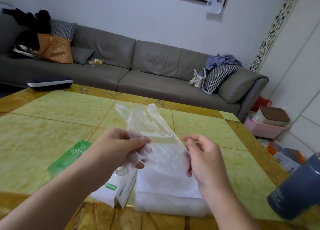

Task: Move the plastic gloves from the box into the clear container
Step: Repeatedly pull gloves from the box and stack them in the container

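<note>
A clear plastic glove [152,127] is stretched in the air above the table, fingers pointing away from me. My left hand [119,148] grips its cuff on the left side, and my right hand [200,153] pinches the cuff's right edge. Under my left forearm lies the white and green glove box [114,190], open at the near end. Right of the box, below the glove, sits the clear container [166,197], a low pale see-through tub with gloves in it.
A green flat packet [69,155] with a hand drawing lies left of the box. A dark blue cup [297,190] stands at the right edge of the yellow-green table [52,119]. A dark case [50,82] rests at the far left corner; a grey sofa lies beyond.
</note>
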`<action>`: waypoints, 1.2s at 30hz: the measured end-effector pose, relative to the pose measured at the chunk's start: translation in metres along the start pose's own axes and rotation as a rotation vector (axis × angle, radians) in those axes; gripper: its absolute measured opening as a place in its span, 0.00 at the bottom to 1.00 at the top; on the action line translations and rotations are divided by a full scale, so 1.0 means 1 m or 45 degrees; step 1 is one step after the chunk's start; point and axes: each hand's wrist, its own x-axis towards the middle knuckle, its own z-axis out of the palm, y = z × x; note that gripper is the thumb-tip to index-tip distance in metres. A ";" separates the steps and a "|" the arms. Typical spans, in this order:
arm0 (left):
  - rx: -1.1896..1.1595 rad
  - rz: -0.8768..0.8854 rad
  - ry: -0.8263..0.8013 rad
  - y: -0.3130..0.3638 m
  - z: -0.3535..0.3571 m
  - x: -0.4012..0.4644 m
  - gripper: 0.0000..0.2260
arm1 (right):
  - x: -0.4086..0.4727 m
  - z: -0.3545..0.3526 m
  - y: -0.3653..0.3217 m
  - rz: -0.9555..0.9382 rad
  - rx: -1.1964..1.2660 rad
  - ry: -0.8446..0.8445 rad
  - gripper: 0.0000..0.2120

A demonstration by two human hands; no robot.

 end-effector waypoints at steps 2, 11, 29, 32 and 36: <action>-0.101 -0.011 0.049 0.001 0.001 0.002 0.09 | 0.002 -0.010 -0.002 -0.358 -0.272 -0.047 0.32; -0.454 0.065 -0.086 0.009 0.013 -0.006 0.12 | -0.013 -0.012 -0.016 -0.784 -0.206 -0.285 0.04; 1.381 0.288 -0.349 -0.060 0.055 0.021 0.17 | 0.016 -0.040 0.023 0.255 -0.784 -0.371 0.09; 1.406 0.261 -0.417 -0.064 0.062 0.034 0.17 | 0.016 -0.039 0.023 0.143 -1.036 -0.219 0.08; 1.441 0.224 -0.497 -0.067 0.067 0.043 0.14 | 0.016 -0.040 0.024 0.122 -1.250 -0.151 0.09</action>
